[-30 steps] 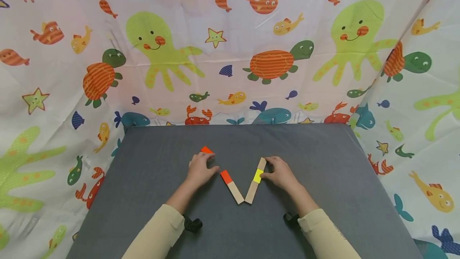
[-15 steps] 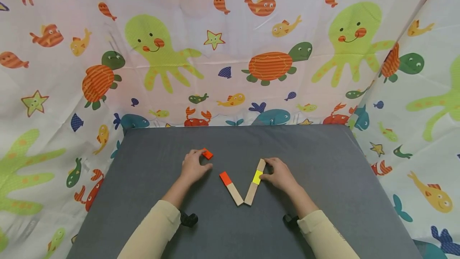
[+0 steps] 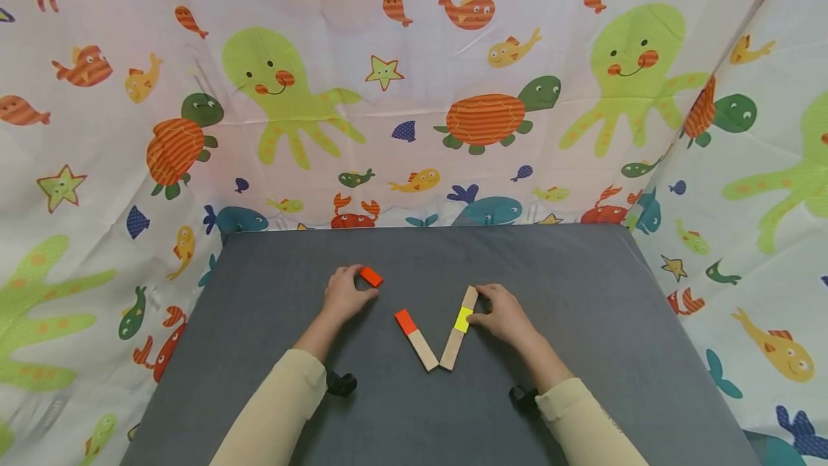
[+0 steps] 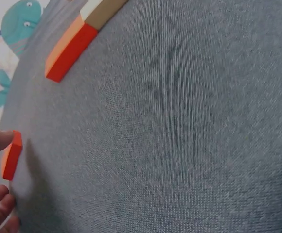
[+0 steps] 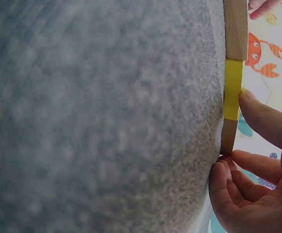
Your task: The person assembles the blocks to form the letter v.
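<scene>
Flat wooden blocks form a V on the table. Its left arm is an orange block (image 3: 406, 321) end to end with a plain block (image 3: 423, 349). The right arm has a long plain block (image 3: 451, 351), a yellow block (image 3: 463, 319) and another plain block (image 3: 470, 297) at the far end. My right hand (image 3: 507, 313) touches this arm: thumb against the yellow block's side, forefinger at the far plain block's end. Beyond the left arm lies a loose orange block (image 3: 371, 277). My left hand (image 3: 345, 295) is beside it, fingers spread, forefinger near its corner, thumb apart from it.
The blocks lie on a grey cloth-covered table (image 3: 582, 272). A curtain (image 3: 388, 149) printed with sea animals hangs behind and at both sides. A black wrist device (image 3: 341, 384) sits under my left sleeve, another black device (image 3: 522, 399) under the right.
My left hand has drawn back to the left, uncovering the loose orange block, which has shifted slightly toward me. My right hand stays at the V's right arm.
</scene>
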### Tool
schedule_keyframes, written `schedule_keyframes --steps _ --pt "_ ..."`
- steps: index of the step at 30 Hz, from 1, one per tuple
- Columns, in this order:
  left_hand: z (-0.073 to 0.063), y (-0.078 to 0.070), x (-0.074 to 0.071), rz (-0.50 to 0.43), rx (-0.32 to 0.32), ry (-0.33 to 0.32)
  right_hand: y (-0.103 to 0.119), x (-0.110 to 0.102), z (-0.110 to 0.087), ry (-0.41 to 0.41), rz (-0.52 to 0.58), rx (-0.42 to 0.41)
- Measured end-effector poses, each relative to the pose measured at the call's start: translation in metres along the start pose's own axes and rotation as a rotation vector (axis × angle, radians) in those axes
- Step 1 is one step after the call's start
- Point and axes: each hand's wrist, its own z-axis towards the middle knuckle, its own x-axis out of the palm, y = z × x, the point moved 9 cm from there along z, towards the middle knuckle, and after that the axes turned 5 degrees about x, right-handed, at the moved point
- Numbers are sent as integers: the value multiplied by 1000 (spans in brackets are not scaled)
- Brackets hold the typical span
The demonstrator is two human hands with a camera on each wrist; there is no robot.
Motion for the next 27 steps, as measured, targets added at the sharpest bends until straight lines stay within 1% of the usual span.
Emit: schedule_keyframes --steps 6,12,19,27 --pt "4 2 3 14 -10 -19 0 -2 -1 -6 -6 -6" --pt "5 -2 8 42 8 -39 0 -1 -1 -9 -3 -5" --pt "4 -3 6 77 -9 -76 1 0 0 -11 -11 -13" --pt "4 -2 7 80 -2 -85 0 0 0 -4 -6 -10"
